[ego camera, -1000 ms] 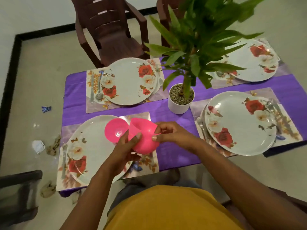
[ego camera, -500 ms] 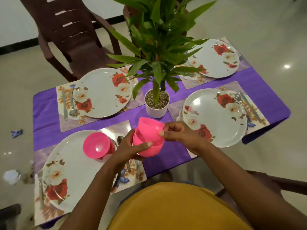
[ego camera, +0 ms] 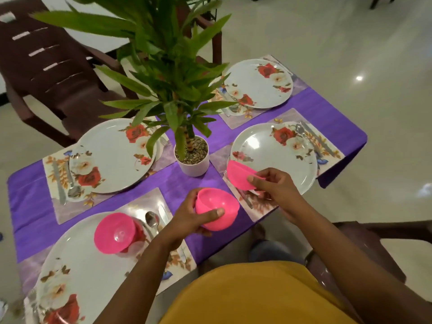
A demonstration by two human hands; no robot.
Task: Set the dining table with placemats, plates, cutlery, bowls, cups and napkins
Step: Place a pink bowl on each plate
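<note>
Tabletop (ego camera: 205, 176): each grip around a bowl (ego camera: 216, 208).

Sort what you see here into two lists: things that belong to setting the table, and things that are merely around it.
Part of the job:
pink bowl in the left hand
pink bowl in the right hand
pink bowl on the near plate
four flowered plates
placemats
cutlery

Just around:
potted plant
brown chair

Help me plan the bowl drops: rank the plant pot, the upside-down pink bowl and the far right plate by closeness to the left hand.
1. Upside-down pink bowl, just to the left of the left hand.
2. Plant pot, table centre.
3. Far right plate, back corner.
</note>
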